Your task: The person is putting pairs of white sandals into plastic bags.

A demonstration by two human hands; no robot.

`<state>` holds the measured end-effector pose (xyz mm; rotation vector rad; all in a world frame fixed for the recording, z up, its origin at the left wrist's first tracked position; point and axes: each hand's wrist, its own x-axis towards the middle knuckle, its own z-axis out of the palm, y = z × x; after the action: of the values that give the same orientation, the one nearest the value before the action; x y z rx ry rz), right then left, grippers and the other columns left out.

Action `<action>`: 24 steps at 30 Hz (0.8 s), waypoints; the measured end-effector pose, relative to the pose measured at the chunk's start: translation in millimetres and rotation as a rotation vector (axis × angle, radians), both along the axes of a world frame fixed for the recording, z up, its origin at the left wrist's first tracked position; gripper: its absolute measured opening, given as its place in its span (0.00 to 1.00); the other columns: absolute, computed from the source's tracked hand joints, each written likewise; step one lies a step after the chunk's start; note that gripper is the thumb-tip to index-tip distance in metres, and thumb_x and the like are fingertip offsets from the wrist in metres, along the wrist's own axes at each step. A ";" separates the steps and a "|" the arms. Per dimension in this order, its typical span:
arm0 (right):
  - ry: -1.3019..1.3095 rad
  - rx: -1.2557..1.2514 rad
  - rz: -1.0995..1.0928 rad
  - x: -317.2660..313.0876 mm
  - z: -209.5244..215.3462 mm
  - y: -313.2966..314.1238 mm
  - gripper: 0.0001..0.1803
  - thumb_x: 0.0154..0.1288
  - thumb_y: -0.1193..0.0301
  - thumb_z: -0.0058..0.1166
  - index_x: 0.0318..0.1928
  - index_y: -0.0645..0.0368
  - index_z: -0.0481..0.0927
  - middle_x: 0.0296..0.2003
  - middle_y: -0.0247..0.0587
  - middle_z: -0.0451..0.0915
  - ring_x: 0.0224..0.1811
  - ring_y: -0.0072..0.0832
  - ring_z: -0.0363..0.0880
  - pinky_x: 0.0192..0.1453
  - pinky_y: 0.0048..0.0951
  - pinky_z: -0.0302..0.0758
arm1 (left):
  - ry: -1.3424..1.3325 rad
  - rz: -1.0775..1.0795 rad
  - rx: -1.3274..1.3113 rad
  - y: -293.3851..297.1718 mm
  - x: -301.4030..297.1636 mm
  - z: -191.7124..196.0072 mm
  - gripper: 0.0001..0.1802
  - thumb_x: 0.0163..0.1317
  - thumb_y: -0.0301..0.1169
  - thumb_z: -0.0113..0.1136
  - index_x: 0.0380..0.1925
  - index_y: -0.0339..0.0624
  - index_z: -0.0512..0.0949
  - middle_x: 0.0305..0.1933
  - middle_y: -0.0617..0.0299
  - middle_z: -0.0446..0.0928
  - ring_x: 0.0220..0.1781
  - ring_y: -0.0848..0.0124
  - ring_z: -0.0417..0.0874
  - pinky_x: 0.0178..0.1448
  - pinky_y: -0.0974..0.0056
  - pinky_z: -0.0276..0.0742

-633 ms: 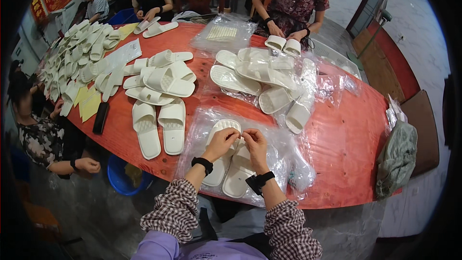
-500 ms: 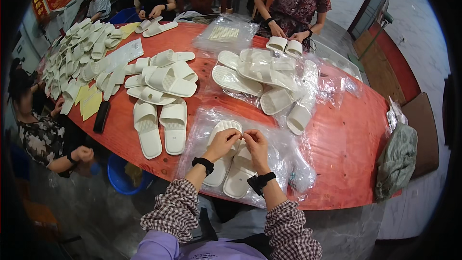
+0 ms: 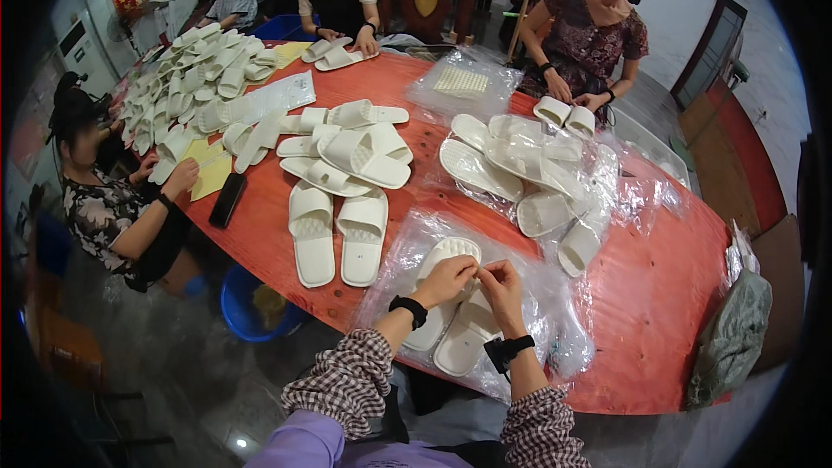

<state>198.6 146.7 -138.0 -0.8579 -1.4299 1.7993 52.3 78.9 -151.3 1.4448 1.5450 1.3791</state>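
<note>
My left hand (image 3: 451, 283) and my right hand (image 3: 503, 289) meet at the fingertips above a pair of white slippers. Both are pinched closed; whatever sits between the fingers is too small to make out. Beneath them, the left slipper (image 3: 456, 247) and the right slipper (image 3: 461, 345) lie side by side, toe straps partly covered by my hands. The pair rests on a stack of clear plastic bags (image 3: 390, 273) at the table's near edge. Just to the left stands another white pair, with one slipper (image 3: 313, 238) beside its mate (image 3: 361, 243).
Bagged slippers (image 3: 481, 169) lie beyond my hands on the red table (image 3: 654, 321). A large slipper heap (image 3: 186, 78) fills the far left, near yellow papers (image 3: 210, 175) and a black case (image 3: 227, 200). A blue basin (image 3: 247, 303) stands below. Several people sit around the table.
My view has shifted, so the table sits farther right in the picture. My hands stay pinched together over the slippers. The person at left has brought a hand up to the table edge.
</note>
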 end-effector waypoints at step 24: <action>-0.136 0.251 -0.251 94.8 29.9 7.6 0.10 0.67 0.80 0.47 0.46 0.65 0.78 0.49 0.42 0.78 0.46 0.27 0.79 0.47 0.26 0.79 | 0.200 0.146 0.147 -42.5 16.2 61.0 0.18 0.63 0.26 0.56 0.54 0.39 0.74 0.53 0.49 0.74 0.44 0.59 0.80 0.45 0.61 0.78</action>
<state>293.5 154.3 -108.0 -0.9927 -1.5198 1.3650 68.5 36.4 -90.3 1.6278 1.7349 1.4984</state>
